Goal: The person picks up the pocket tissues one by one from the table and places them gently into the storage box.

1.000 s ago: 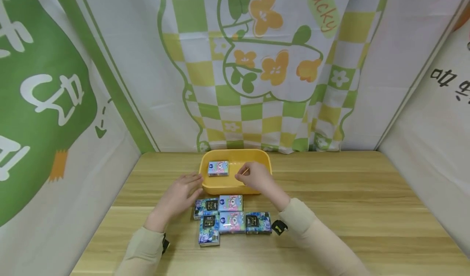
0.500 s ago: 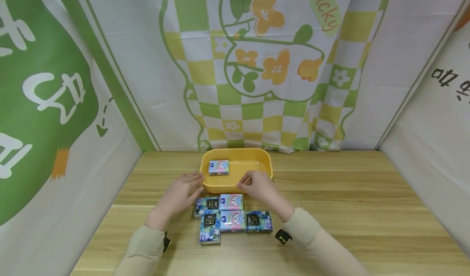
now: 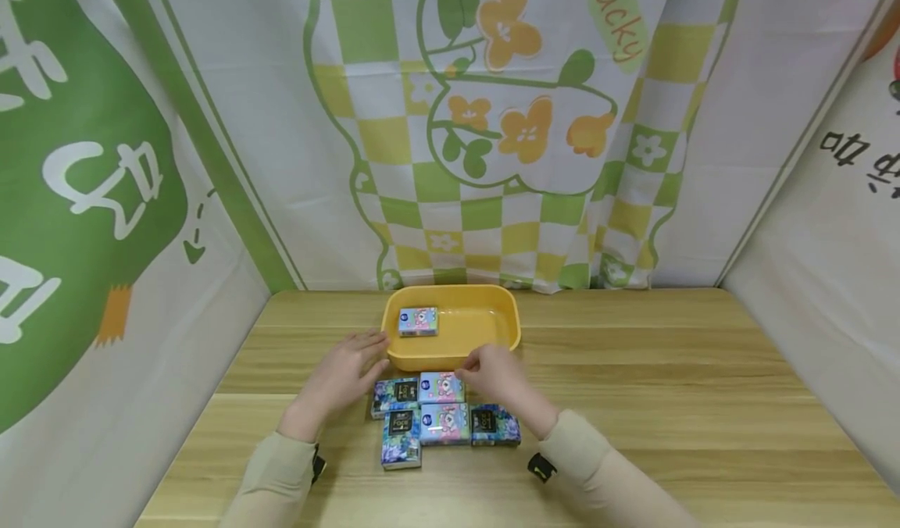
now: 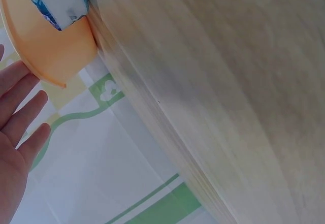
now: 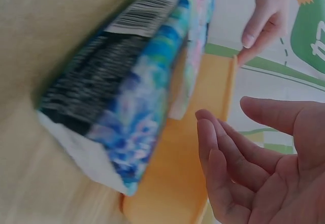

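Observation:
My left hand [image 3: 346,373] rests its fingertips against the left side of a yellow plastic basket [image 3: 450,362]; the left wrist view shows those fingers [image 4: 20,109] extended at the rim. A pink-and-blue tissue pack [image 3: 418,321] lies inside the basket. Just in front, my right hand [image 3: 498,376] hovers by the right end of another pink-and-blue tissue pack [image 3: 440,387]. In the right wrist view its fingers [image 5: 238,155] are loosely bent, apart from the thumb, with nothing between them. Below it lie a second pink-and-blue pack [image 3: 444,423] and a blue floral pack [image 3: 495,425].
Two more blue floral tissue packs, one sideways [image 3: 395,397] and one lengthwise [image 3: 401,439], adjoin the group on the left. All lie on a wooden table [image 3: 654,403]. A checked, flowered curtain [image 3: 506,223] hangs behind the basket.
My right hand has moved from over the basket back toward me, to the tissue packs in front of it. The left hand stays at the basket's side.

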The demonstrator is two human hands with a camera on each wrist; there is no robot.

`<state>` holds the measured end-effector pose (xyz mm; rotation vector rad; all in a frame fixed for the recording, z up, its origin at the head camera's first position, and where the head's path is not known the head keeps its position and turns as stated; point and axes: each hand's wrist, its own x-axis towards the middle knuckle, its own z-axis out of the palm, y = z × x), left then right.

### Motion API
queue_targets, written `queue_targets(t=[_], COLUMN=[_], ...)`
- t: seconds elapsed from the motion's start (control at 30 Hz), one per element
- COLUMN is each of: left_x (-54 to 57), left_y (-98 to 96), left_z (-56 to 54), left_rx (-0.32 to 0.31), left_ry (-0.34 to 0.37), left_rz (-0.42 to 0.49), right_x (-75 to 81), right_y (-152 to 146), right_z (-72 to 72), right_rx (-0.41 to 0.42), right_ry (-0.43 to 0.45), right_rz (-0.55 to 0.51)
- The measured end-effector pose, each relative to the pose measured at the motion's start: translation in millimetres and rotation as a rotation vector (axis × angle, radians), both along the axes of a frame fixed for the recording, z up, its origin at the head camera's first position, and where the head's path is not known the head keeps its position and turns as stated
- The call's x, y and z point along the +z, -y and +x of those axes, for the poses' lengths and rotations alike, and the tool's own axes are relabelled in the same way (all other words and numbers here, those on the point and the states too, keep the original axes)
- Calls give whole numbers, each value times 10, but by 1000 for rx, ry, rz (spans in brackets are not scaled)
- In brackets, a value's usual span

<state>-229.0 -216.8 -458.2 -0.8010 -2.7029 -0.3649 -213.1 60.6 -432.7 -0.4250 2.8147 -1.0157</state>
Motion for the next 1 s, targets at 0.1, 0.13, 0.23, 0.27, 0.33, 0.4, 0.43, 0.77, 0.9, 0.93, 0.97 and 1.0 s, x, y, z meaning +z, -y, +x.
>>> queue_targets(t=[0.1, 0.13, 0.23, 0.27, 0.33, 0.4, 0.43, 0.77, 0.9, 0.93, 0.97, 1.0], left_x=[-11, -14, -22, -22, -25, -27, -26, -10, -28, -34, -37, -40], left_y=[6, 7, 12, 13, 15, 17, 18, 17, 22, 23, 25, 26], left_z=[0, 1, 2, 3, 2, 1, 1, 11, -3, -8, -11, -15], left_rx=[1, 1, 4, 6, 6, 5, 5, 2, 3, 4, 3, 2], left_ry=[-3, -3, -3, -2, -4, -6, -7, -1, -4, -6, -7, -10], left_rz=[-6, -8, -8, -5, 1, 4, 3, -13, -14, -15, -15, -17], right_x=[-58, -74, -118, -133, -159, -185, -199, -294, -298, -293, -289, -284], right_y=[8, 10, 21, 25, 34, 43, 47, 109, 147, 154, 160, 165], right_z=[0, 0, -1, -2, 0, -1, -2, 5, 11, 12, 13, 11], right_rx=[-13, -17, -29, -35, -37, -40, -42, -30, -44, -49, -53, -57], right_ry=[-9, -9, -4, 0, 8, 26, 35, 8, -11, -11, -14, -13], right_rz=[37, 46, 69, 76, 71, 65, 64, 96, 157, 170, 183, 190])
